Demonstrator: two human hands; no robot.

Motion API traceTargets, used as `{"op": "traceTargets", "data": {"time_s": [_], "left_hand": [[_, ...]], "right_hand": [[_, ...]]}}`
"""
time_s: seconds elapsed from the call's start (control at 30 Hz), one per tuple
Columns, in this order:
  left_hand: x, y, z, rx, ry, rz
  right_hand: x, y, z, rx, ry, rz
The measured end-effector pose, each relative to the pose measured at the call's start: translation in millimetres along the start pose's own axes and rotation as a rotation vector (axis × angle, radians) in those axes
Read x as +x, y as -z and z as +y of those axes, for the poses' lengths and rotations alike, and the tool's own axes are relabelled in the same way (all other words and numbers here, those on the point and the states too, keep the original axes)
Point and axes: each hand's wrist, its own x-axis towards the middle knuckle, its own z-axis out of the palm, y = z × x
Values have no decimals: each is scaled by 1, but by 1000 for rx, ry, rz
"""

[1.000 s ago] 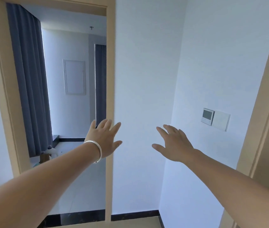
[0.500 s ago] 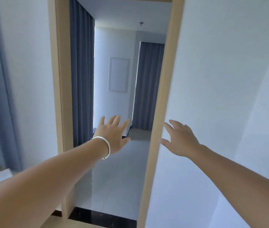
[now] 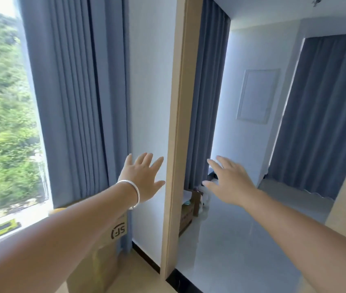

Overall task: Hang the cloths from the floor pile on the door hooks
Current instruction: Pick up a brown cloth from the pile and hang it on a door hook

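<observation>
Both arms are being held out toward the tan door frame point(image 3: 175, 132). The left hand point(image 3: 144, 178), a silver bangle point(image 3: 133, 192) at its wrist, is being spread just left of the frame, its grip wide open and empty. The right hand point(image 3: 229, 182) is being spread just right of the frame, likewise holding nothing. A cardboard box point(image 3: 102, 259) is being stood low, left of the frame. No cloths or hooks are being shown.

At my nine o'clock a window point(image 3: 3, 115) shows green trees, blue curtains point(image 3: 77, 102) hang at eleven, and a cardboard box point(image 3: 102, 256) stands at seven beside the door frame point(image 3: 178, 144).
</observation>
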Motion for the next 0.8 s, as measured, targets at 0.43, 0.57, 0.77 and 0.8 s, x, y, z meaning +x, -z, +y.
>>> {"op": "traceTargets", "data": {"time_s": [0.43,0.57,0.77,0.8], "left_hand": [[2,-99,-150,145,371,-184],[-18,-128,-195,156,495,-243],[-53,-176,-265,134,654,-307],[-61,-185,-278,129,684,-320]], "right_hand": [[196,-103,-127,142,465,-27],[223,-132,-187,175,598,-32],[271,-174,-284,155,724,-79],[279,-181,-303,152,746,-90]]}}
